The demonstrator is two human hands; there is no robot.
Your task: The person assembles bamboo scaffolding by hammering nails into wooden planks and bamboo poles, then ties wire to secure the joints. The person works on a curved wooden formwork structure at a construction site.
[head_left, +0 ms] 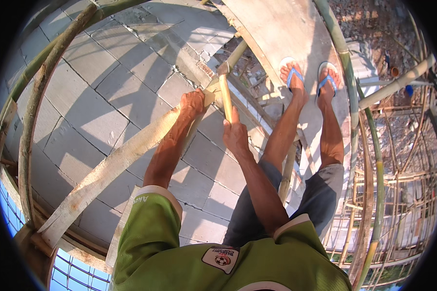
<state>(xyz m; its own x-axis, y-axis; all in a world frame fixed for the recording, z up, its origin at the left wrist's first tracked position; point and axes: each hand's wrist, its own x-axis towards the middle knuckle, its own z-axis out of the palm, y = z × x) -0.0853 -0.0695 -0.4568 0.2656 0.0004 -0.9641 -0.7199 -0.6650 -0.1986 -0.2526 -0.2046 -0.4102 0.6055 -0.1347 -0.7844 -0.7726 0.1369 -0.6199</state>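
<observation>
A long wooden board [124, 153] runs slantwise in front of a grey block wall, from the lower left up to the middle. My left hand [193, 103] is closed around the board near its upper end; whether a nail is also between the fingers is hidden. In my right hand [235, 137] is a hammer [226, 97], gripped low on its pale yellow wooden handle. The hammer's head is raised just beyond the board's end, close to a bamboo pole [237, 53]. Whether the head touches anything cannot be told.
The grey block wall [77, 92] fills the left side. My feet in blue-strapped flip-flops [327, 82] stand on a narrow plank walkway [281, 24]. Green bamboo poles [344, 53] bend along its right edge, with scaffolding and rubble far below. A rough wooden pole [31, 136] stands at the far left.
</observation>
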